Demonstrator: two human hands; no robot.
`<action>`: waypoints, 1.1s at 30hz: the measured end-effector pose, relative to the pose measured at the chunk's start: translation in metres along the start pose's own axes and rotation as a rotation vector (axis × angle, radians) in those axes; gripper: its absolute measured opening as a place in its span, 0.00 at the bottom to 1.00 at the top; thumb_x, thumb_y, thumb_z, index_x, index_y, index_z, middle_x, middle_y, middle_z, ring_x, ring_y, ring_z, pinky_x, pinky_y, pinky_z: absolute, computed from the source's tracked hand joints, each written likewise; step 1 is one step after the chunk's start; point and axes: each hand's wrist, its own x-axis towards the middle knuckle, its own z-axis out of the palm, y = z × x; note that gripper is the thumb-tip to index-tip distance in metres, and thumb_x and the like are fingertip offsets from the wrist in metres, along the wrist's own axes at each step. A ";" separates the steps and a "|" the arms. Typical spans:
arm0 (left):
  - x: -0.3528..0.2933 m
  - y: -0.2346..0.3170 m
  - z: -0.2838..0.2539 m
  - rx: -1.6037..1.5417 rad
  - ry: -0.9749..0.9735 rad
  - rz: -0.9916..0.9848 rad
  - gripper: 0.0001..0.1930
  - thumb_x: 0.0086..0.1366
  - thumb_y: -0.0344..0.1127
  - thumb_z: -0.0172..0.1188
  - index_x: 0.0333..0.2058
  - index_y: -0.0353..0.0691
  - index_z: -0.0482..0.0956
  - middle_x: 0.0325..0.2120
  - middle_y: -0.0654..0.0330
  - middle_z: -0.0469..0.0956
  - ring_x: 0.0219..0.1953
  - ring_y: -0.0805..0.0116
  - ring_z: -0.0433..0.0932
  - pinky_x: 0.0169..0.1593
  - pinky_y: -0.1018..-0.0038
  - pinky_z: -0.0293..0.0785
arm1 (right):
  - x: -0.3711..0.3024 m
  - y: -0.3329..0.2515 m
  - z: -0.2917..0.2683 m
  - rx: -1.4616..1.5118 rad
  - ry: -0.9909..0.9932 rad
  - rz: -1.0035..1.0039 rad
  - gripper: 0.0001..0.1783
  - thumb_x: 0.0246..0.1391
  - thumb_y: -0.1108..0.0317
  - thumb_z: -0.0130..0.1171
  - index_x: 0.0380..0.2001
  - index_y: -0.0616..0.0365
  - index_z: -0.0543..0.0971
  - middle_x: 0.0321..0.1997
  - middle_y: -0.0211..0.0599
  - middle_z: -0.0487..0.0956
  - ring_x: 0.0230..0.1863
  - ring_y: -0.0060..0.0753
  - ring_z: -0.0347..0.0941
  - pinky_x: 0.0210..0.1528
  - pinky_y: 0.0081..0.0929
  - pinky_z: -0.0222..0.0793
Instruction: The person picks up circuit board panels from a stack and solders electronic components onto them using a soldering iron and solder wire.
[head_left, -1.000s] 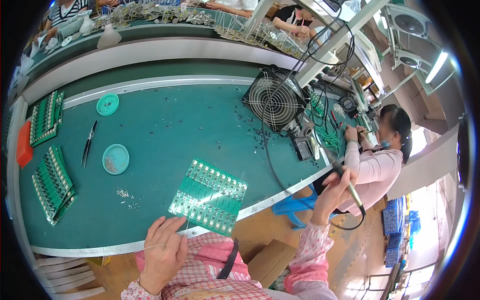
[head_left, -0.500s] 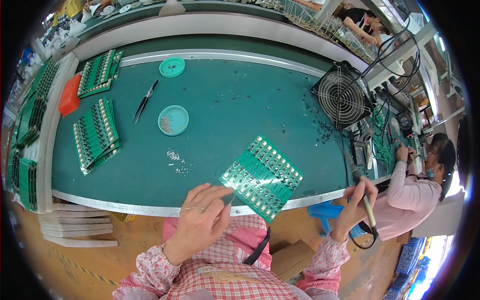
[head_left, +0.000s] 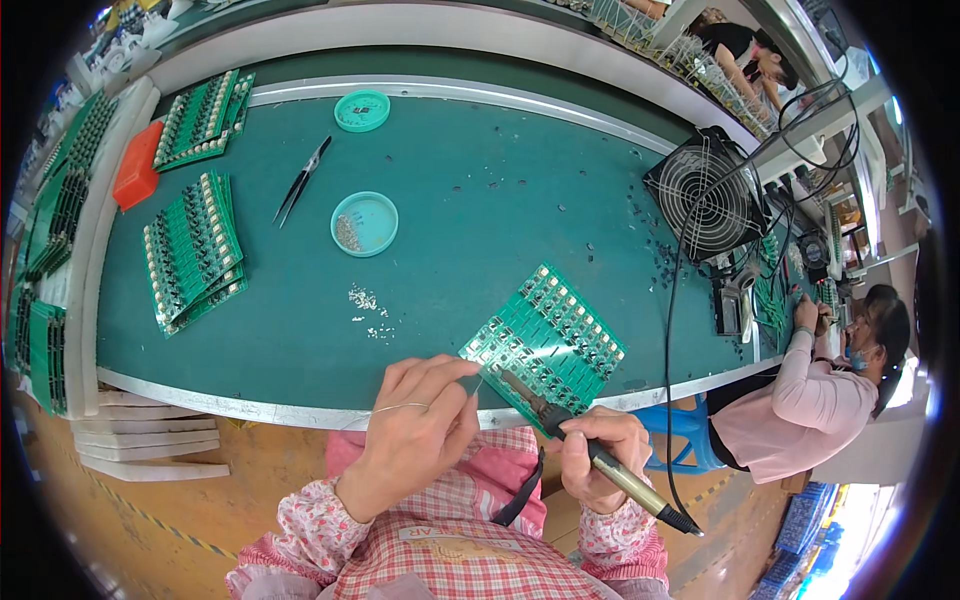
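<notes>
A green circuit board panel (head_left: pixel 585 345) with rows of pale square parts lies at an angle by the table's front edge. My right hand (head_left: pixel 600 455) is wrapped round a soldering iron (head_left: pixel 640 490), whose tip reaches over the panel's near left part. At the panel's left corner, my left hand (head_left: pixel 415 425) has its fingers closed. A thin silvery solder wire (head_left: pixel 400 406) runs across those fingers and shows again at the fingertips, close to the iron's tip. Whether tip and wire touch is too small to tell.
Stacked circuit boards (head_left: pixel 195 250) and a red box (head_left: pixel 138 165) sit at the left. Tweezers (head_left: pixel 303 180), a round dish (head_left: pixel 364 224) and loose small parts (head_left: pixel 365 300) lie mid-table. A fan (head_left: pixel 708 195) stands right, the iron's cable (head_left: pixel 668 350) hangs nearby, and a co-worker (head_left: pixel 815 390) sits beyond.
My right hand has brought the soldering iron left and down from beside the table to over the panel. My left hand stays by the panel's corner. The whole view has shifted slightly.
</notes>
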 end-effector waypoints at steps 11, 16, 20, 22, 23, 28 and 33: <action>0.001 -0.001 0.000 0.014 -0.041 -0.008 0.06 0.52 0.26 0.62 0.29 0.35 0.74 0.41 0.56 0.76 0.45 0.56 0.76 0.49 0.61 0.68 | 0.003 -0.001 0.012 -0.071 -0.027 -0.021 0.11 0.45 0.77 0.65 0.31 0.61 0.72 0.18 0.35 0.78 0.14 0.27 0.72 0.16 0.23 0.67; 0.001 -0.001 0.001 0.013 -0.043 -0.008 0.06 0.52 0.26 0.62 0.29 0.35 0.74 0.40 0.56 0.77 0.45 0.56 0.76 0.49 0.61 0.68 | 0.005 -0.004 0.014 -0.103 -0.051 -0.027 0.11 0.46 0.76 0.65 0.31 0.60 0.73 0.18 0.34 0.78 0.14 0.28 0.72 0.16 0.24 0.67; 0.003 0.000 0.003 0.008 -0.001 -0.025 0.06 0.51 0.25 0.62 0.23 0.36 0.72 0.40 0.58 0.78 0.43 0.56 0.77 0.46 0.61 0.68 | 0.006 -0.010 0.017 -0.168 -0.057 -0.091 0.11 0.42 0.79 0.65 0.30 0.60 0.74 0.17 0.32 0.76 0.14 0.28 0.72 0.16 0.24 0.67; 0.001 -0.001 0.003 0.006 0.002 -0.029 0.06 0.51 0.24 0.62 0.24 0.36 0.72 0.40 0.58 0.78 0.43 0.56 0.77 0.47 0.61 0.68 | 0.008 -0.009 0.021 -0.201 -0.078 -0.195 0.13 0.38 0.79 0.65 0.30 0.60 0.76 0.15 0.30 0.73 0.13 0.27 0.70 0.15 0.22 0.63; 0.001 -0.002 0.003 0.004 0.005 -0.032 0.06 0.51 0.24 0.62 0.24 0.36 0.72 0.40 0.59 0.78 0.43 0.56 0.77 0.47 0.61 0.69 | 0.007 -0.009 0.021 -0.200 -0.078 -0.195 0.13 0.38 0.79 0.65 0.30 0.60 0.76 0.15 0.30 0.73 0.13 0.27 0.70 0.15 0.22 0.63; 0.001 -0.003 -0.001 -0.003 -0.029 0.000 0.06 0.52 0.25 0.62 0.29 0.35 0.74 0.40 0.56 0.77 0.44 0.57 0.76 0.49 0.63 0.69 | -0.003 -0.005 0.019 -0.314 -0.202 -0.398 0.16 0.38 0.73 0.69 0.33 0.60 0.76 0.13 0.25 0.67 0.12 0.23 0.65 0.15 0.18 0.57; -0.001 -0.004 -0.001 -0.003 -0.022 0.012 0.06 0.52 0.25 0.62 0.28 0.35 0.74 0.41 0.57 0.77 0.44 0.58 0.76 0.48 0.64 0.69 | -0.003 -0.010 0.021 -0.296 -0.214 -0.352 0.17 0.37 0.74 0.70 0.33 0.61 0.76 0.13 0.25 0.68 0.13 0.23 0.65 0.15 0.19 0.57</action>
